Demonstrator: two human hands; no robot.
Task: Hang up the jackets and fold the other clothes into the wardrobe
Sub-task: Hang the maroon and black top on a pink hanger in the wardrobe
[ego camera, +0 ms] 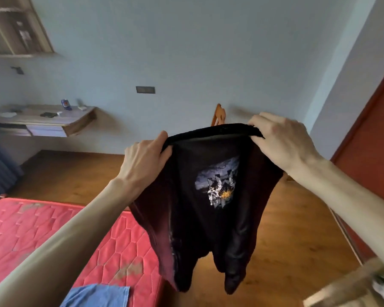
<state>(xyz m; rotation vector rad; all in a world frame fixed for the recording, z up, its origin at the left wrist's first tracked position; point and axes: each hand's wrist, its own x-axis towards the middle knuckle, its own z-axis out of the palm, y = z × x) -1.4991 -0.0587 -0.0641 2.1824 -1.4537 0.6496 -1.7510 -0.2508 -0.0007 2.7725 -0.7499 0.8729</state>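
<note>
Red quilted mattress (42,231) fills the near left; brown wooden floor (297,229) beyond it and to the right. A folded blue denim garment (98,295) lies on the mattress's near edge.

Black printed T-shirt with a pale astronaut graphic (208,218) hangs in mid-air, centre of view, above the mattress's right edge and the floor, touching neither. It droops narrow, sides gathered inward, hem bunched at the bottom.

Left hand (144,160) pinches the top edge of the shirt at its left end, thumb over the cloth. Right hand (282,140) grips the right end, fingers curled over the edge. Both hold cloth firmly; the top edge is stretched taut between them.

An orange wooden hanger (217,114) shows just behind the top edge; what it hangs on cannot be told.

Judgement: step in hand is spreading the shirt before folding. To do well: move grips to the shoulder seams, shake once to drop the sides flat, lay it graphic-down on the mattress, keeping clear of the denim, then fold.
</note>
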